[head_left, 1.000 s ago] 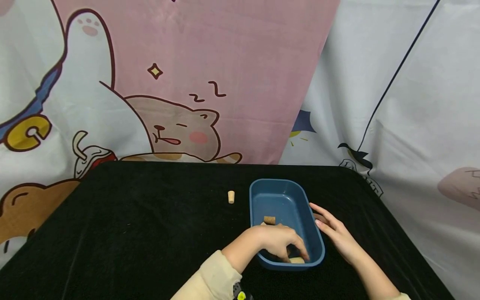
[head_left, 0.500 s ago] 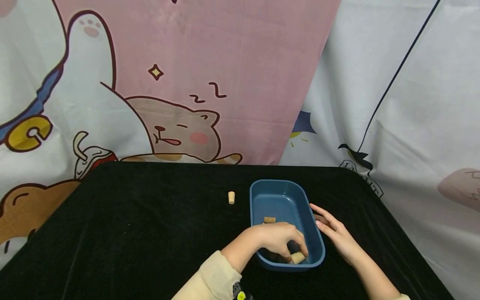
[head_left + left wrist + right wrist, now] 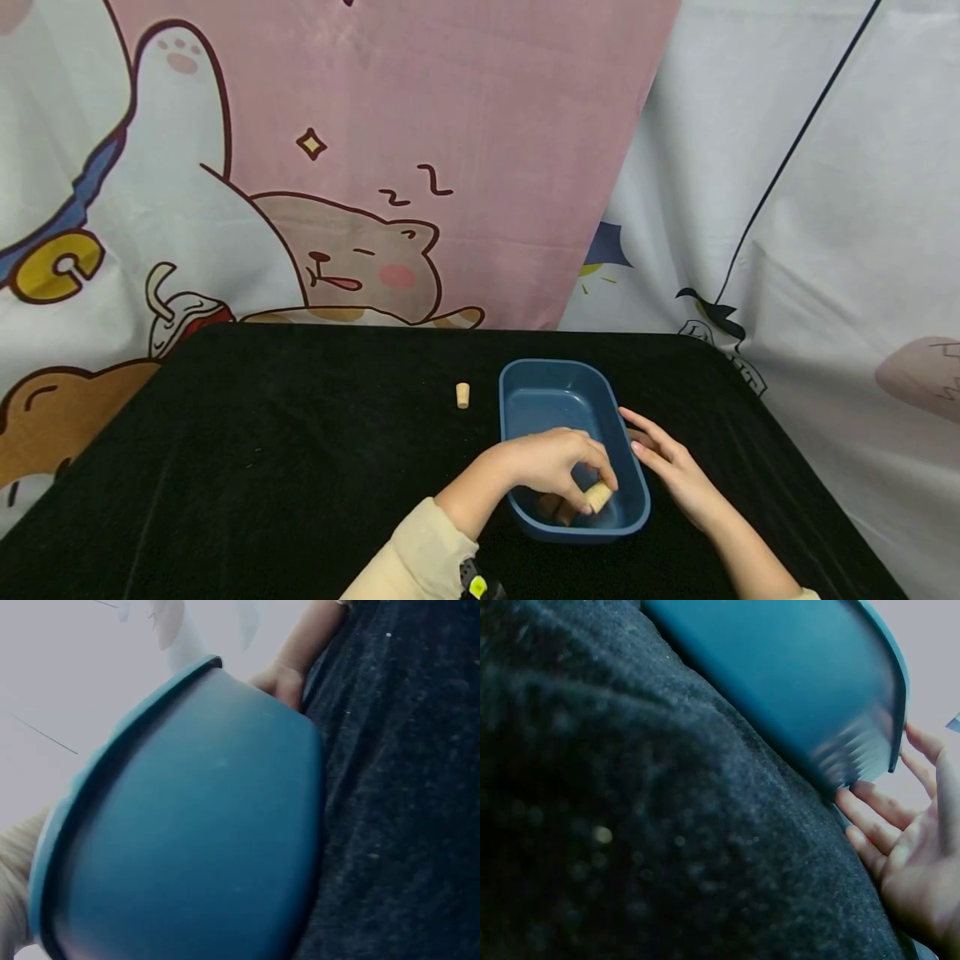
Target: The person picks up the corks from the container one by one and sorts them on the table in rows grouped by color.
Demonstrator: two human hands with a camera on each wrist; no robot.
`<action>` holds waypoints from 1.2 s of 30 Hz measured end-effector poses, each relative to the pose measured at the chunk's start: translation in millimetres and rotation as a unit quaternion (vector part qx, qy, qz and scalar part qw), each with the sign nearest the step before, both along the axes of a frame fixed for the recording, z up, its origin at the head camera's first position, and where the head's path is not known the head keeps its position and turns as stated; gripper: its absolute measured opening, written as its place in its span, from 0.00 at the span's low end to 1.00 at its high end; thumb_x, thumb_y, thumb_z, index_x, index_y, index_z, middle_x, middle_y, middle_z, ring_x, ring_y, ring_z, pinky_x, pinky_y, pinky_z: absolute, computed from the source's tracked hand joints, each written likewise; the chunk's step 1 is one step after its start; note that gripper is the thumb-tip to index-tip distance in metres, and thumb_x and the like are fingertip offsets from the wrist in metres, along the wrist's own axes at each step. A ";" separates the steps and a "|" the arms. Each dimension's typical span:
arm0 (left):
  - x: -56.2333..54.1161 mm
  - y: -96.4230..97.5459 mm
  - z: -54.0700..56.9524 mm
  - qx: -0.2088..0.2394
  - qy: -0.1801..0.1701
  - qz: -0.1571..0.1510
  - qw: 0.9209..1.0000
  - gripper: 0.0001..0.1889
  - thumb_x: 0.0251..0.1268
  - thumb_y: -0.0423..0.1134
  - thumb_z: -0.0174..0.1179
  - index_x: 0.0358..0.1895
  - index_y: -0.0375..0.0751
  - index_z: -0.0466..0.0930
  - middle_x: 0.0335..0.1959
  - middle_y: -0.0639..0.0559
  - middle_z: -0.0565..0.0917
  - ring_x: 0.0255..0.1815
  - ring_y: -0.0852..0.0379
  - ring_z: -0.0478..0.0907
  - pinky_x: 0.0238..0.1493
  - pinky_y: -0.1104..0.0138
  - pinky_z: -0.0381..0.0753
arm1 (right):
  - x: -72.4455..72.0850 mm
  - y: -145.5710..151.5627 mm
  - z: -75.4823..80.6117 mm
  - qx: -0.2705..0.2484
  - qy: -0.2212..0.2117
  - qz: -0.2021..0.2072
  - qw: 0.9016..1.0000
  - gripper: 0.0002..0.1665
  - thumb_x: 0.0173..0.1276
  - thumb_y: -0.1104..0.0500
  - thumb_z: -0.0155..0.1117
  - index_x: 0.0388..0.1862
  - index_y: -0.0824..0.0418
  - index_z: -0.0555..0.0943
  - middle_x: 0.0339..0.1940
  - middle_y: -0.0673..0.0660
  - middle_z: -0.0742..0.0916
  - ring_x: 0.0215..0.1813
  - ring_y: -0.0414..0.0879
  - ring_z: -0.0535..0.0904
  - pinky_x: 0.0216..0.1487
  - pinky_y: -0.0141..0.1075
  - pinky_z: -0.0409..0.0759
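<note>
A blue plastic tub (image 3: 558,367) stands on the black cloth. My left hand (image 3: 558,462) reaches over its near left side and pinches a pale cork stopper (image 3: 597,497) between thumb and fingers, inside the tub. Below that hand, brown corks (image 3: 564,512) lie on the tub's floor, partly hidden by the hand. My right hand (image 3: 667,458) rests against the tub's right side with fingers extended. In the right wrist view the fingertips (image 3: 849,801) of that hand touch the tub's outer wall (image 3: 802,682).
Another pale cork (image 3: 462,395) stands on the black cloth (image 3: 300,450), left of the tub. A printed curtain (image 3: 525,167) hangs behind the table's far edge and along the right.
My left hand has taken hold of the pale cork and raised it a little from the tub's floor. My right hand has stayed at the tub's side.
</note>
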State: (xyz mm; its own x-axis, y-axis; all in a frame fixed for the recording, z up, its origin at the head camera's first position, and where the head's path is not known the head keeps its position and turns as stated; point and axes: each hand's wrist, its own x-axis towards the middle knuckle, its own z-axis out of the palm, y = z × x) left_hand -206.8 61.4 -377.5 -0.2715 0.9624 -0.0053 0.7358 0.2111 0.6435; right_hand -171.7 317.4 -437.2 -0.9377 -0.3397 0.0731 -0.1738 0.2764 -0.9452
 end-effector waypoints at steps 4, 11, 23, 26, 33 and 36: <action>-1.8 -3.8 5.3 0.024 0.018 -0.006 1.000 0.21 0.57 0.38 0.68 0.55 0.46 0.79 0.49 0.64 0.78 0.51 0.73 0.69 0.54 0.76 0.66 | -0.2 0.3 -0.4 0.001 0.003 0.001 1.000 0.30 0.79 0.59 0.40 0.76 0.60 0.51 0.66 0.76 0.66 0.57 0.37 0.75 0.55 0.52 0.72; -4.6 -11.6 13.8 0.056 0.027 0.010 0.998 0.21 0.58 0.40 0.67 0.56 0.45 0.79 0.50 0.65 0.77 0.54 0.73 0.67 0.57 0.75 0.65 | -0.5 1.6 -1.1 0.001 0.006 0.005 1.000 0.30 0.79 0.59 0.40 0.77 0.60 0.51 0.67 0.76 0.65 0.57 0.37 0.75 0.54 0.48 0.72; -8.3 -33.9 31.2 0.141 0.035 0.069 0.987 0.20 0.57 0.40 0.69 0.54 0.45 0.80 0.51 0.62 0.79 0.55 0.70 0.68 0.57 0.73 0.66 | 0.1 0.2 -1.3 -0.015 0.004 0.006 1.000 0.30 0.79 0.60 0.40 0.76 0.62 0.51 0.66 0.78 0.65 0.56 0.39 0.77 0.50 0.41 0.77; -8.2 -43.0 36.6 0.175 0.020 0.082 0.981 0.20 0.57 0.38 0.69 0.54 0.44 0.80 0.52 0.60 0.79 0.56 0.67 0.69 0.57 0.70 0.68 | 0.3 0.2 -1.1 -0.020 0.001 0.005 1.000 0.30 0.79 0.60 0.40 0.76 0.62 0.51 0.66 0.78 0.65 0.55 0.40 0.77 0.50 0.41 0.77; -7.6 -65.5 38.9 0.199 0.012 0.113 0.973 0.20 0.57 0.38 0.69 0.54 0.44 0.81 0.53 0.59 0.78 0.58 0.65 0.68 0.58 0.67 0.69 | 0.3 -1.2 -1.3 -0.024 0.000 0.004 1.000 0.30 0.79 0.59 0.41 0.76 0.62 0.51 0.66 0.78 0.65 0.56 0.39 0.77 0.50 0.41 0.77; -8.1 -74.4 38.3 0.202 0.019 0.118 0.972 0.19 0.56 0.37 0.70 0.53 0.44 0.81 0.52 0.59 0.79 0.57 0.64 0.69 0.59 0.65 0.68 | 0.2 -0.3 -2.0 -0.030 0.003 0.008 0.999 0.30 0.79 0.60 0.40 0.76 0.62 0.51 0.66 0.78 0.65 0.56 0.39 0.76 0.50 0.41 0.77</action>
